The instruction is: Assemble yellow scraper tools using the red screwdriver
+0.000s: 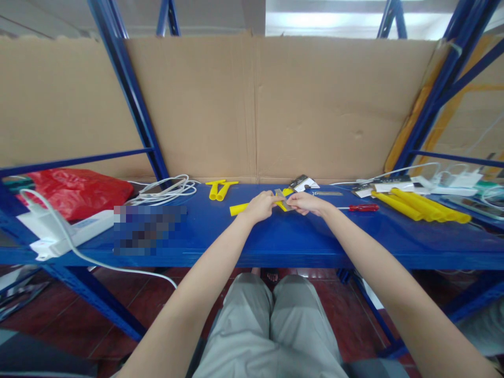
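My left hand (260,206) is closed around a yellow tubular handle (238,210), whose end sticks out to its left. A yellow head piece shows between my hands, with a flat grey metal plate (281,195) lying across it. With its fingers pinched at the lower right end of that plate, my right hand (307,202) is closed. Its fingertips partly hide the plate. Just right of this hand lies a screwdriver (364,208) with a red handle. Behind my hands is a black-and-white package (304,183).
Two yellow T-shaped handles (222,191) lie at the back left of the blue bench (212,236). Several yellow tubes (421,205) rest at right. A white power strip (79,231), coiled cable (169,190) and red bag (81,191) occupy the left. Cardboard (315,110) stands behind.
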Demonstrator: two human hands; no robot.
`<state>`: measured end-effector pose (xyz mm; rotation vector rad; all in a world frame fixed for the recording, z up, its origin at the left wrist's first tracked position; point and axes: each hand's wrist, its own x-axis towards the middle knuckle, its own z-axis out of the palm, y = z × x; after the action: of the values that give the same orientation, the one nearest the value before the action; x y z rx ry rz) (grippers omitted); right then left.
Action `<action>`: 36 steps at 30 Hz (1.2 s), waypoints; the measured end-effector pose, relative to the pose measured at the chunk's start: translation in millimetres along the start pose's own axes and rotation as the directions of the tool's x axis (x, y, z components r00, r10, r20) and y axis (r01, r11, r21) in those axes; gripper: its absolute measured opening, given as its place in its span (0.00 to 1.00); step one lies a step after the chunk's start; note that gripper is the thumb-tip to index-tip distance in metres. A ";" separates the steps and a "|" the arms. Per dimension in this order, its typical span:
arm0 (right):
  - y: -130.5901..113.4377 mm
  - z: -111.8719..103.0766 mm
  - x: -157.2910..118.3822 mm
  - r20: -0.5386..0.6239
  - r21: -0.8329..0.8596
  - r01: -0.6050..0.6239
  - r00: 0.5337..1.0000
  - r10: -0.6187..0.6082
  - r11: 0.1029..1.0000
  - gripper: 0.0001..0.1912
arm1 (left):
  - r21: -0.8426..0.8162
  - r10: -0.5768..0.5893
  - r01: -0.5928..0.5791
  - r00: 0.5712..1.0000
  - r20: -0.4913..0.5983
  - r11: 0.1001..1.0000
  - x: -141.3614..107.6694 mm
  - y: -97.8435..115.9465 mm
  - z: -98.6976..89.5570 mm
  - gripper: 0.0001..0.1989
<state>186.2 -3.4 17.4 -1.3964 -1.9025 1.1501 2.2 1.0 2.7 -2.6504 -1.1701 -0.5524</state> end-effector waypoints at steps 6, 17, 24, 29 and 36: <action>-0.9 1.9 -0.8 -0.030 0.050 0.000 1.000 0.001 0.999 0.12 | 0.083 -0.033 0.028 0.997 0.063 0.996 -1.8 5.9 -4.6 0.23; 6.8 1.9 6.0 0.008 0.229 -0.051 0.999 0.050 0.972 0.10 | 0.102 -0.056 0.049 0.996 0.067 0.994 -2.0 6.0 -5.4 0.26; 8.2 -0.1 6.2 0.034 0.340 -0.032 0.999 0.021 0.940 0.09 | 0.081 -0.044 0.038 0.996 0.075 0.996 -2.0 7.5 -6.4 0.25; 8.1 -2.3 4.6 0.052 0.375 -0.022 0.999 0.003 0.927 0.09 | 0.070 -0.055 0.049 0.995 0.088 0.996 -3.0 9.8 -8.3 0.26; 10.6 -1.5 6.5 0.058 0.343 -0.019 0.998 -0.001 0.939 0.08 | 0.096 -0.051 0.042 0.994 0.094 0.994 -3.7 11.1 -10.2 0.26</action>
<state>190.5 4.4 8.6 -1.1899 -1.6323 1.4593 5.6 -12.2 10.2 -2.6013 -1.2553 -0.3713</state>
